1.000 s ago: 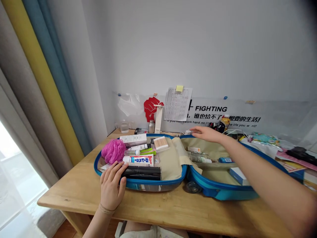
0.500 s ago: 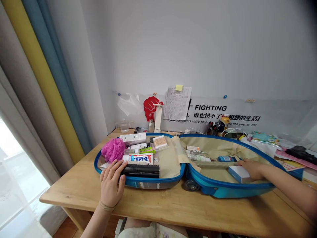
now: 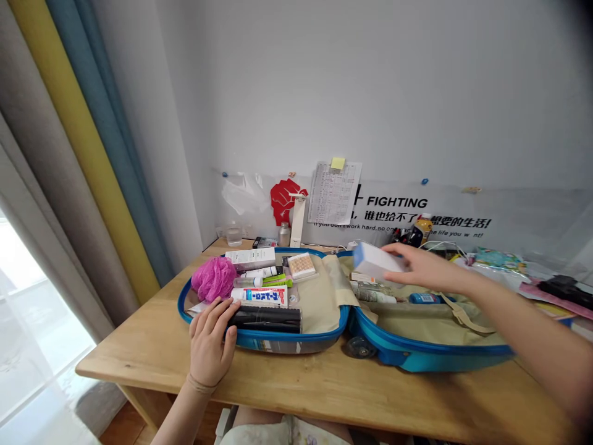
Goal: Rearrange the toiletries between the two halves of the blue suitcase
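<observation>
A blue-rimmed suitcase (image 3: pixel 296 337) lies spread open on the wooden table. My left hand (image 3: pixel 210 343) rests on the front rim of its left half, fingers stretched out, the tips beside a black case (image 3: pixel 269 319). Behind that lie a toothpaste tube (image 3: pixel 260 296), a pink bath puff (image 3: pixel 214 278), a white box (image 3: pixel 250 258) and a pack of cotton swabs (image 3: pixel 302 266). Above the right half, my right hand (image 3: pixel 410 267) grips a white-and-blue box (image 3: pixel 373 261). Below are a white tube (image 3: pixel 376 296) and a blue bottle (image 3: pixel 424 298).
Along the wall stand a clear cup (image 3: pixel 234 235), a small silver bottle (image 3: pixel 284 235), a white upright stand (image 3: pixel 298 222) and an orange bottle (image 3: pixel 422 231). Papers and bags (image 3: pixel 503 266) crowd the right side. Curtains (image 3: pixel 88 154) hang at left.
My right hand has lifted the white-and-blue box from the suitcase's right half and carried it left and up. A strap there now shows. The left hand stays on the rim.
</observation>
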`<state>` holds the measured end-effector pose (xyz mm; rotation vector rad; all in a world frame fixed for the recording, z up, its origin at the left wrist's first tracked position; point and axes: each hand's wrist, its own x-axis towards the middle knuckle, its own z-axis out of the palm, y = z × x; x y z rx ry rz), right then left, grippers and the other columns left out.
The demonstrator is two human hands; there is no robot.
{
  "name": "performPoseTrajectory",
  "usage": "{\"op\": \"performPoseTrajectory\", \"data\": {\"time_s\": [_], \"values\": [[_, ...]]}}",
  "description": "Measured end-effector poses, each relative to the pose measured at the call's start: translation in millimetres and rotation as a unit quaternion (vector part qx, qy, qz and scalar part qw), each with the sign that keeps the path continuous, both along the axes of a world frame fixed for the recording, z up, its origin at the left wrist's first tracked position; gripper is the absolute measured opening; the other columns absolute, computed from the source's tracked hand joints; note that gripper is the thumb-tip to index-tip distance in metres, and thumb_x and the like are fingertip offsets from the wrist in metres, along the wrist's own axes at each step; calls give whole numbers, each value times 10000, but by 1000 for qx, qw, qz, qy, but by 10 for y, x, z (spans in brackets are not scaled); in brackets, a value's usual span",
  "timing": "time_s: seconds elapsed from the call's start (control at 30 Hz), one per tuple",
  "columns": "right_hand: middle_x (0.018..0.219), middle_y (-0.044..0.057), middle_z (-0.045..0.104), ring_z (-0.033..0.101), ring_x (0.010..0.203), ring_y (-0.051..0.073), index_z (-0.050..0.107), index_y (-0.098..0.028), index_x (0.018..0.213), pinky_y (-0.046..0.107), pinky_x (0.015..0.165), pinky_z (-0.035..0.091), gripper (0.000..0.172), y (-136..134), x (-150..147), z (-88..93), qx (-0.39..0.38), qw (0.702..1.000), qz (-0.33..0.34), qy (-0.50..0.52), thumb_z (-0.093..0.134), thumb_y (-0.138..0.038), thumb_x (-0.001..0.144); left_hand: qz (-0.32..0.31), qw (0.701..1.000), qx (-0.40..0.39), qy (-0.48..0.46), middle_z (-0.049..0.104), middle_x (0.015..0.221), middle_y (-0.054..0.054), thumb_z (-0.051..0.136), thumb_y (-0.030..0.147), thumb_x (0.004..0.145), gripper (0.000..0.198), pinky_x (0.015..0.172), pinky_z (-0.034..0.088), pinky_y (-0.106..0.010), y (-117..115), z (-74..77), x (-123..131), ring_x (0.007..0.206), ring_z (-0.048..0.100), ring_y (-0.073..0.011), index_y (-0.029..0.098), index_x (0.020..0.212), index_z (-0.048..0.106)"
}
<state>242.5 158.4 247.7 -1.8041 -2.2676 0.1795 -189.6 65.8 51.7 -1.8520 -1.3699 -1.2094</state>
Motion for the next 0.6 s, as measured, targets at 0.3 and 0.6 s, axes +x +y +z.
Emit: {"op": "performPoseTrajectory", "data": {"time_s": [0.3, 0.6], "values": [[1294, 180, 602, 622, 1096, 354, 575, -139, 1316, 427, 926, 493, 715, 74, -1659, -459, -63, 965, 215, -135, 718, -479, 703, 2, 1000, -2, 1, 663, 1263, -81, 401, 300, 956, 401, 1014, 340, -388, 3, -1, -8, 1229, 549, -254, 257, 1319, 564], [1191, 114, 687, 650, 1043, 286, 668, -168, 1213, 336, 856, 511, 577, 187, -1708, -605, -142, 937, 296, -120, 742, -409, 693, 5, 1000, 8, 11, 667, 1241, -94, 400, 286, 958, 381, 1005, 335, -379, -4, 20, 5, 1219, 549, -256, 229, 1294, 571]]}}
